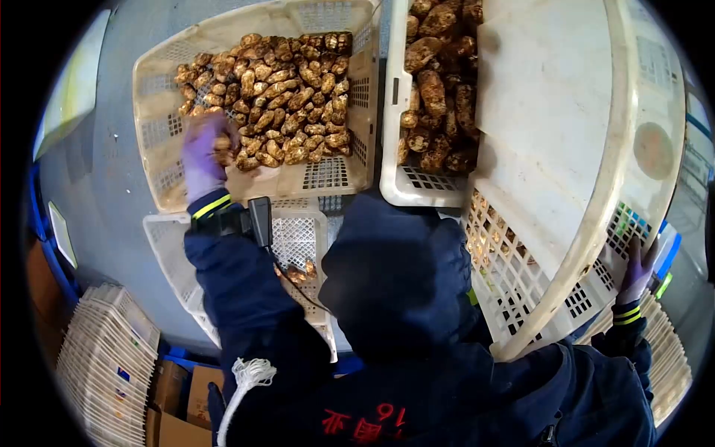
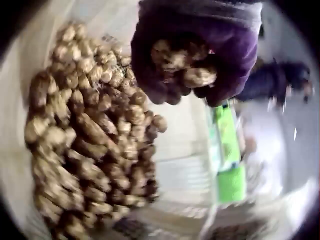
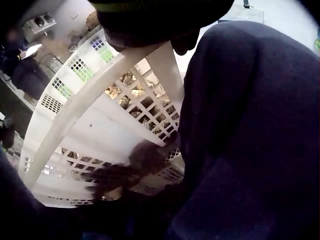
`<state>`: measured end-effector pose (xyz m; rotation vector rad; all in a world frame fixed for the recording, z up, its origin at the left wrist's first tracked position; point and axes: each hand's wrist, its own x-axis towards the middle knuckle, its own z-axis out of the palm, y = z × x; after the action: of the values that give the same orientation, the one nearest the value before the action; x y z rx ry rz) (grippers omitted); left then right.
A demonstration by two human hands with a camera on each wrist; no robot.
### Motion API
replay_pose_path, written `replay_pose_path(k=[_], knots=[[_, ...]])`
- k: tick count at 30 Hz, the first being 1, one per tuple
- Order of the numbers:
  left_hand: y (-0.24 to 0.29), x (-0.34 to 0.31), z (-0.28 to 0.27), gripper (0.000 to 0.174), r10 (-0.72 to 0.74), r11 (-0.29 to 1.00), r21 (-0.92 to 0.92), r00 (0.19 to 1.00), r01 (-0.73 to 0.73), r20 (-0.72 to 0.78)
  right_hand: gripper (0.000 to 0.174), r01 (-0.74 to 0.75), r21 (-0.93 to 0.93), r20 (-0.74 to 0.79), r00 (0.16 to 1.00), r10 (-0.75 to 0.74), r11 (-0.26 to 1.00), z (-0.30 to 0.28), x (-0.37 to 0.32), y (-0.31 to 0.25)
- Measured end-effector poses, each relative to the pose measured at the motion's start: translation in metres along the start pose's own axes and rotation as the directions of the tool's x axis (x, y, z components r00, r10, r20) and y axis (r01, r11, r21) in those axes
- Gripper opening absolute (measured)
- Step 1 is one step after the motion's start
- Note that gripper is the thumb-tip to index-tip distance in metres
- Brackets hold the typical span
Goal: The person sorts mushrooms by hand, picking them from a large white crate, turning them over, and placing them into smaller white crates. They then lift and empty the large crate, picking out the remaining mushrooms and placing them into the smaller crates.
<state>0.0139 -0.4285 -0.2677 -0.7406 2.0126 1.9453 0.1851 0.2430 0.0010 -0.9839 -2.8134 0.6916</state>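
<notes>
My left hand (image 1: 207, 145), in a purple glove, is over the left side of a cream plastic crate (image 1: 261, 16) holding many small brown taros (image 1: 287, 104). In the left wrist view its curled fingers cup several small taros (image 2: 200, 77). On the right, a large white crate (image 1: 551, 97) stands tipped on its side, overlapping a crate of bigger taros (image 1: 439, 82). My gloved right hand (image 1: 637, 272) grips the tipped crate by its outer side; the right wrist view shows dark fingertips (image 3: 185, 44) at its rim, with the palm hidden.
Below the cream crate is a smaller white crate (image 1: 167, 246) with a few taros on its mesh bottom. Stacked white crates (image 1: 112, 357) stand at the lower left, beside cardboard boxes (image 1: 201, 391). Another person (image 3: 25, 65) appears in the right wrist view.
</notes>
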Motion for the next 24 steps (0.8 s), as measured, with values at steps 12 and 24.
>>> replay_pose_path(k=[12,24], knots=[[-0.058,0.016,0.123,0.036,-0.546,-0.170,0.948,0.826,-0.269,0.136,0.049,-0.019,0.036,0.009,1.000,0.019,0.999,0.005,-0.004,-0.015],[-0.018,0.043,0.131,0.041,-0.340,-0.132,0.985,0.939,-0.107,0.057,0.050,-0.042,-0.016,0.012,0.999,0.042,0.999,0.006,-0.006,-0.024]])
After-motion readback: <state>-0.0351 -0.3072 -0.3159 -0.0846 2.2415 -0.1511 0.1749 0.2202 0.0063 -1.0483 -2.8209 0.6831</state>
